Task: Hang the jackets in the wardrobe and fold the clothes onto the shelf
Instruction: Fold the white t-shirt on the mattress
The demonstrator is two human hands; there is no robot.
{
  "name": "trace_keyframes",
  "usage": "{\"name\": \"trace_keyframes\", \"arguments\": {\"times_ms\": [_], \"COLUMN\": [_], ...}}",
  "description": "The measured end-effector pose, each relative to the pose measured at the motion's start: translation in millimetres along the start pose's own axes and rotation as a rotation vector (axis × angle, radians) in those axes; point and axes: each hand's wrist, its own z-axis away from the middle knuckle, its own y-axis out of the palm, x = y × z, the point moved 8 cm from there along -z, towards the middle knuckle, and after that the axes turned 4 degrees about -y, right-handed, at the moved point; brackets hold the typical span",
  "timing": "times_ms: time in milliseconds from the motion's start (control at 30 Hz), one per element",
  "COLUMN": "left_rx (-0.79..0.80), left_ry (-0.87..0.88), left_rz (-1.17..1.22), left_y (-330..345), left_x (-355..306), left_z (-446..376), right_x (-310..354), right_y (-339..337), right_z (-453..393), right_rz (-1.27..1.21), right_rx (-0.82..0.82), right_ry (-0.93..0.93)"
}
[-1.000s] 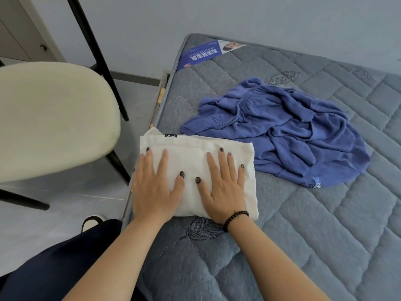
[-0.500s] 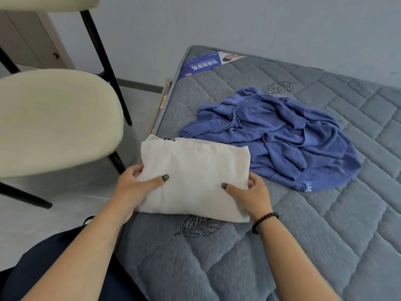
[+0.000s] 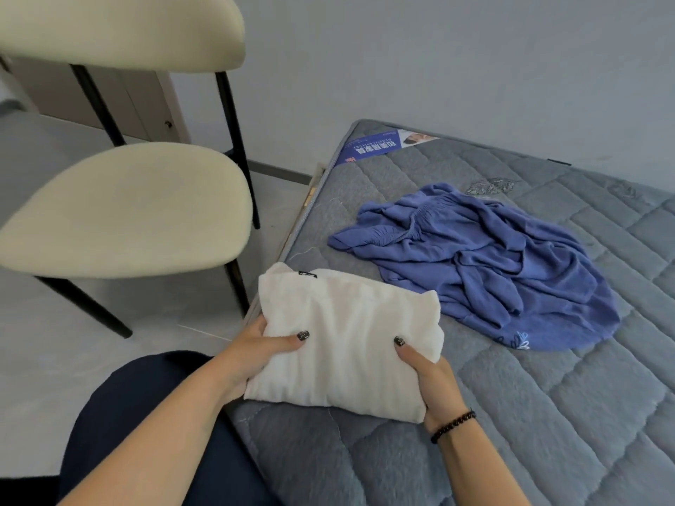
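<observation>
Your left hand (image 3: pixel 255 354) and right hand (image 3: pixel 429 374) grip the folded white cloth garment (image 3: pixel 347 345) by its sides at the grey quilted mattress (image 3: pixel 548 396) edge, beside the crumpled blue garment (image 3: pixel 485 261).

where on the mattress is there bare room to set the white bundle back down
Bare quilting lies right of the right hand, below the blue garment, and at the mattress near corner. Crowded: the far left, under the garment.

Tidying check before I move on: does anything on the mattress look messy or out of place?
Yes. The blue garment lies crumpled and unfolded on the mattress. The white folded garment, held between the left hand and right hand, looks neat.
</observation>
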Motion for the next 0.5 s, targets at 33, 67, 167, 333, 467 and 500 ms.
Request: {"name": "trace_keyframes", "arguments": {"times_ms": [33,67,167,333,467,500], "left_rx": [0.022,0.042,0.082,0.052,-0.018,-0.037], "left_ry": [-0.008,-0.016,-0.024,0.087,0.189,0.204], "left_rz": [-0.004,-0.013,-0.043,-0.007,0.072,0.094], "left_y": [1,2,-4,-45,-97,-113], "left_x": [1,1,-2,-27,-47,-50], "left_z": [5,11,28,61,83,87], "right_x": [2,4,9,14,32,36], "right_y": [3,7,21,63,123,140], "right_z": [5,9,22,39,43,42], "right_rz": [-0.002,0.004,0.034,-0.051,-0.002,0.013], "right_rx": [0.009,0.027,0.097,0.329,0.436,0.449], "right_ry": [-0.022,-0.034,-0.025,0.089,0.021,-0.001]}}
